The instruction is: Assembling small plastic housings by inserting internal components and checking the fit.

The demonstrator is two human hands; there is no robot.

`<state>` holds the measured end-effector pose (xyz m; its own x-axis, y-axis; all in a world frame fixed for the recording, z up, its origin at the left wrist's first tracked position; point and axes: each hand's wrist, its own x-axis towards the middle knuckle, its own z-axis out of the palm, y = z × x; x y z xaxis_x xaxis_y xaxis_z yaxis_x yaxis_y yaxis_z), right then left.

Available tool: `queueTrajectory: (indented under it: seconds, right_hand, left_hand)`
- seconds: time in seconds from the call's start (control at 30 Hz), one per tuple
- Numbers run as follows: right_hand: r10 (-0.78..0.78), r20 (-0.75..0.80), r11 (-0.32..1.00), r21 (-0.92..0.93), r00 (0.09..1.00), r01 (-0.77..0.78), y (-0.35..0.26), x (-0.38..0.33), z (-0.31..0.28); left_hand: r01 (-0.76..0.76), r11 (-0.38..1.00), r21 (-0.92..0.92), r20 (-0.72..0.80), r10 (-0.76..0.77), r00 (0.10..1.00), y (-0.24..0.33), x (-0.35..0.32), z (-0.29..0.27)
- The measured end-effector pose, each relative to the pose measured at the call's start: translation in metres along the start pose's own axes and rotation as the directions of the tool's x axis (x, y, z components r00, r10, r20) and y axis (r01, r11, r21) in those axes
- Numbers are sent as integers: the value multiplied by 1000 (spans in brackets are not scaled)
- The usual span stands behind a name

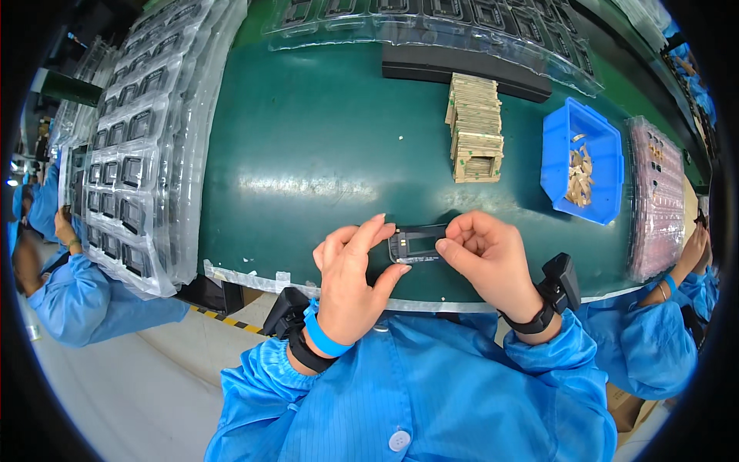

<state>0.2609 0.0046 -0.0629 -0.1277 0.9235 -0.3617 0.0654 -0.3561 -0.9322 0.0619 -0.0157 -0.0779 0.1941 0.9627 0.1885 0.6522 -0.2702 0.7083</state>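
While the person's left hand grips the left end of a rectangular black plastic frame, the right hand has its fingers pinched at the other end, near the front edge of the green desk. Standing between them and a clear plastic tray of black frames are a stack of thin tan rectangular pieces and a long black block. A blue plastic bin of small pale strips sits to the right, and clear trays crowd the left.
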Motion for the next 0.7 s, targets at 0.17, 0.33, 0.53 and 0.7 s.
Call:
queueTrajectory:
  seconds: [0.17,0.33,0.53,0.7]
  right_hand:
    - [-56,-95,988,-147,994,42,0,-1,7]
    - [-90,-121,985,-157,988,71,3,-2,6]
    - [-106,-131,982,-168,986,84,4,-1,6]
    - [-140,-148,968,-229,979,103,1,-2,10]
  left_hand:
    - [20,1000,-2,-6,-20,1000,-3,-1,0]
    - [-55,998,7,-40,55,998,-4,2,1]
    - [-72,996,57,-42,74,996,-2,1,2]
    - [-83,994,74,-37,86,996,-3,1,2]
